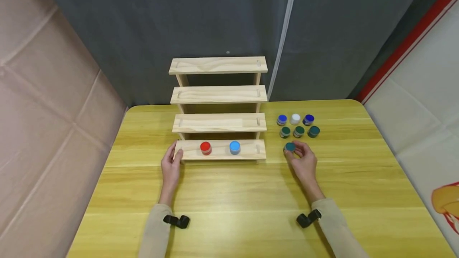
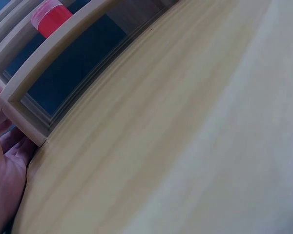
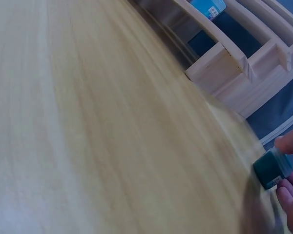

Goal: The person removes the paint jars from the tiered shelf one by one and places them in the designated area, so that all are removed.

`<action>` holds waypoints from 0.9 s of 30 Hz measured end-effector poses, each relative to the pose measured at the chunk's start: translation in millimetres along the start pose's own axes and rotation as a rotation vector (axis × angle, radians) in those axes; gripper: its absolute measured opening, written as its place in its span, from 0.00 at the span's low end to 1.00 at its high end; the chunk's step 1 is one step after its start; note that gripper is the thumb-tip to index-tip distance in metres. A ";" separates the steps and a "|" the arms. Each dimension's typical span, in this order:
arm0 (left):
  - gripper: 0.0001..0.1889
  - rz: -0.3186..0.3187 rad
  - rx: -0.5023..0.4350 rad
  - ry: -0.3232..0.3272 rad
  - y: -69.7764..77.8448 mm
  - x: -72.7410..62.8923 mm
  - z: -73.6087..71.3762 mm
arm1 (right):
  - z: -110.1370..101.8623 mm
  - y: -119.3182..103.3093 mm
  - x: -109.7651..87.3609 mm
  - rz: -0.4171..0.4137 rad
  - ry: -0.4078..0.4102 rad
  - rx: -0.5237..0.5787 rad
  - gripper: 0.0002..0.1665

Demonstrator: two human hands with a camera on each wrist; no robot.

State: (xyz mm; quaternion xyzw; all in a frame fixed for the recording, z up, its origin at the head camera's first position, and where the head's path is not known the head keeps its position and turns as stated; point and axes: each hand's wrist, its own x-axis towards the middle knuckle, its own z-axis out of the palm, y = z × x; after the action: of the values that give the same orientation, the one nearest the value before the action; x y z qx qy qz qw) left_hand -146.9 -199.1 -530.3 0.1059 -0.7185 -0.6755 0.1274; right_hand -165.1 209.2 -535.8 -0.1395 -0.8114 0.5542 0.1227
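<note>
My left hand (image 1: 171,169) grips the left end of the lowest step of a wooden tiered shelf (image 1: 218,122), thumb at the front corner and fingers along the side. On that step stand a red-lidded jar (image 1: 206,148) and a light blue jar (image 1: 234,147). Right of the shelf, my right hand (image 1: 304,163) pinches a small dark teal jar (image 1: 289,147) between thumb and fingers. In the right wrist view this teal jar (image 3: 269,169) is tilted, close over the tabletop, its cap end toward the fingers.
Behind the right hand, several small jars stand in two rows: a blue jar (image 1: 281,120), a white jar (image 1: 295,119) and a dark blue jar (image 1: 308,120) at the back, green jars (image 1: 298,131) in front. A dark grey curtain (image 1: 215,15) hangs behind the wooden table (image 1: 229,210).
</note>
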 end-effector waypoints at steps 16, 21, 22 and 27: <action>0.25 0.017 0.002 -0.005 -1.4 0.7 -0.2 | 3.0 -47.9 -6.3 -0.151 -0.003 0.117 0.25; 0.25 0.019 -0.005 -0.007 -1.2 0.1 -0.2 | 12.2 -60.3 -15.0 -0.235 -0.058 0.145 0.23; 0.25 0.020 -0.005 -0.007 -1.2 -0.1 -0.2 | 14.3 -62.8 -17.0 -0.249 -0.071 0.150 0.23; 0.25 0.018 -0.009 -0.005 -1.8 -0.5 -0.2 | 24.3 -77.5 -28.5 -0.312 -0.120 0.168 0.22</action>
State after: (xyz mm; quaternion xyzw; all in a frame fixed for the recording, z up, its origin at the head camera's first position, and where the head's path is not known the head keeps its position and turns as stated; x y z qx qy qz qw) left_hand -146.3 -199.3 -532.1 0.0972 -0.7169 -0.6777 0.1319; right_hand -154.1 151.0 -473.3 0.0321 -0.7797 0.6017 0.1700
